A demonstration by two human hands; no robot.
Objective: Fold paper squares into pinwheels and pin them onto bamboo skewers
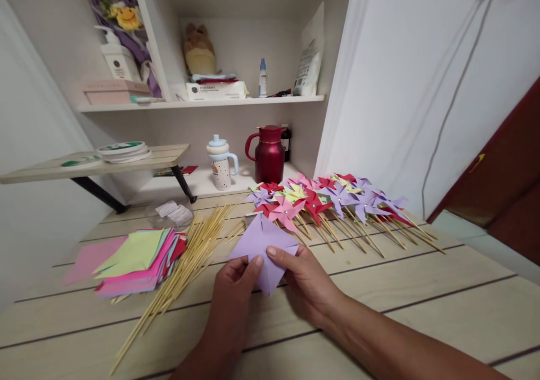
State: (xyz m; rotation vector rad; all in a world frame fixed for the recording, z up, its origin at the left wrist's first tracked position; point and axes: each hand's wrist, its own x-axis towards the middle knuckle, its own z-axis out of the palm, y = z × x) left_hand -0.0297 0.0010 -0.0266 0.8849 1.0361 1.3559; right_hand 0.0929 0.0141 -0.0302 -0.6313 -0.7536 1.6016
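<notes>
Left hand (234, 284) pinches the near left edge of a purple paper sheet (261, 239), thumb flat on the upper face and fingers curled beneath. Right hand (310, 284) grips the same sheet from the right: thumb pressed on the upper face near the centre, remaining fingers behind the paper and partly hidden. The sheet is held above the bench (405, 301) in diamond orientation, one corner directed away from the person and one toward the person. A slit is visible at the far corner.

Assembled paper pinwheels (337, 200) lie beyond the right hand, grouped in purple, pink, red and yellow-green. Their heads point toward the shelving; their sticks extend to the near right.

Loose wooden sticks (189, 262) lie in a diagonal bundle to the left of the left hand. A stack of coloured paper (135, 262) is located just beside the bundle, on its left, with a yellow-green sheet uppermost. A clear container (154, 217) with white packets (174, 213) is positioned behind the stack.

At the rear, a spotted cup (221, 171) stands upright to the left of a red jug (270, 157). White rolls (124, 153) rest on a raised stand (169, 155) at the left.
</notes>
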